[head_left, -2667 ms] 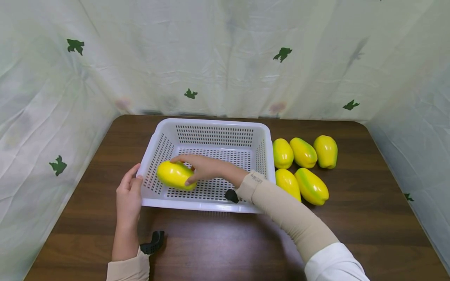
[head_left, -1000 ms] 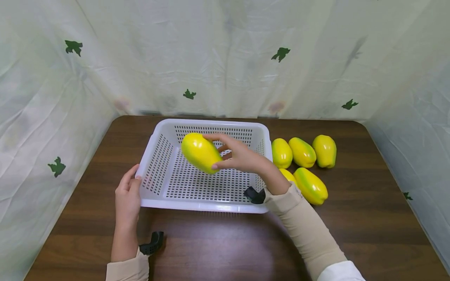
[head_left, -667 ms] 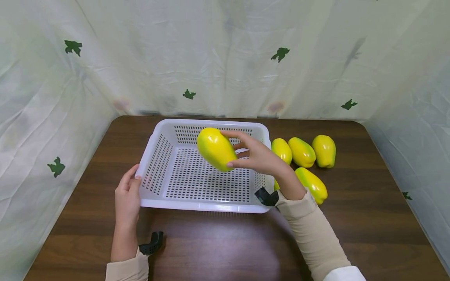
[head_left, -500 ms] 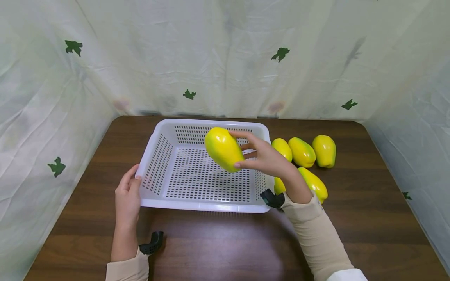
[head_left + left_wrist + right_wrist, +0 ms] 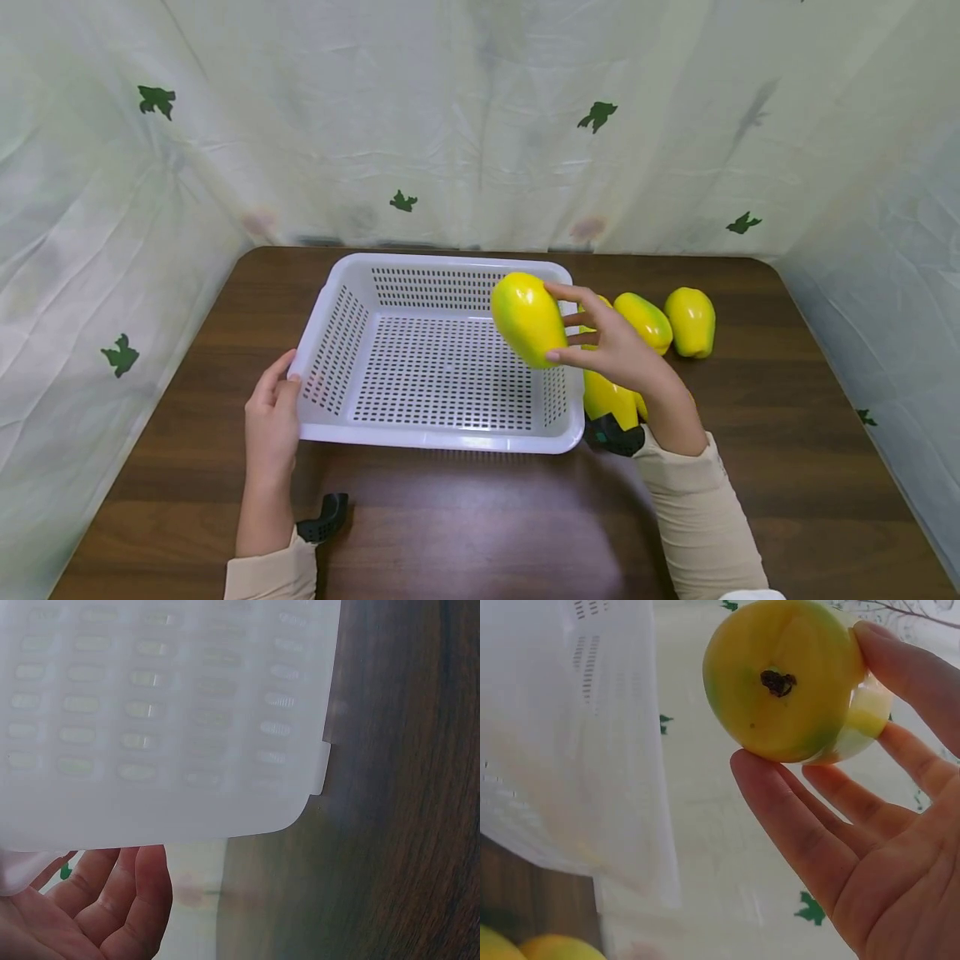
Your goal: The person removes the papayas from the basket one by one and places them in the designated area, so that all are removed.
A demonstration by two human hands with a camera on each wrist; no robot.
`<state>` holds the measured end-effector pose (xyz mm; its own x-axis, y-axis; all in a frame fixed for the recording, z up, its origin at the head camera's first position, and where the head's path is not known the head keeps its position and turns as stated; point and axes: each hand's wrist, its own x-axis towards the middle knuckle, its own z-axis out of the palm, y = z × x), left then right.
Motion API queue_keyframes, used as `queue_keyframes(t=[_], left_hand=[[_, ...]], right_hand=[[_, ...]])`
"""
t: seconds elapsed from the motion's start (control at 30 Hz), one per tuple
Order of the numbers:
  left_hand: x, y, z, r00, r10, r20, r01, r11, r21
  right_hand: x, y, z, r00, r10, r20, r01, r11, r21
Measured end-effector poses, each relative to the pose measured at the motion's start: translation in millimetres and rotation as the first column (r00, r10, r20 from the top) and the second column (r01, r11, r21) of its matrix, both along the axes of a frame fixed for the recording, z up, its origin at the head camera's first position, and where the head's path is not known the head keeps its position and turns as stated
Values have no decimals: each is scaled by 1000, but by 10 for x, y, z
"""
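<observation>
A yellow-green papaya [image 5: 527,321] is held up at the right end of the white perforated basket [image 5: 450,442], overlapping its right rim in the head view. My right hand [image 5: 626,354] pinches it between thumb and fingertips from the right. In the right wrist view the dark stem end of the papaya [image 5: 784,712] faces the camera. My left hand [image 5: 273,421] grips the left rim of the basket, thumb on top and fingers beneath. From the left wrist, the curled fingers [image 5: 142,900] show below the basket wall [image 5: 172,810]. No fruit shows inside the basket.
More papayas [image 5: 690,323] lie on the brown wooden table [image 5: 465,517] right of the basket, some partly hidden behind my right hand and wrist. A pale curtain [image 5: 480,125] with green leaf-like patches surrounds the table's back and sides.
My right hand has lifted the papaya from the basket's left part and carried it rightward to the right rim. The left hand has stayed on the basket.
</observation>
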<state>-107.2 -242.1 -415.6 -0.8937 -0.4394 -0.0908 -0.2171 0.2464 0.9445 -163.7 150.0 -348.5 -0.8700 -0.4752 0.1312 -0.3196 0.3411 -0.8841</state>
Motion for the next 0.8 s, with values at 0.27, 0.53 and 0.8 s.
queue_keyframes(t=[0.27,0.53,0.8], left_hand=[[-2,-1,3,1000,1,10,-1,1000,-1],[-54,-122,-216,999,-21,-47,21,1000,0],[-129,-275,-474,996,-36,-83,37,999,14]], right_hand=[[100,254,-13,997,-65,-29,65,998,-5],[195,502,-61,990,-134,-46,134,991,-17],[308,708,-105,974,-225,-34,226,974,32]])
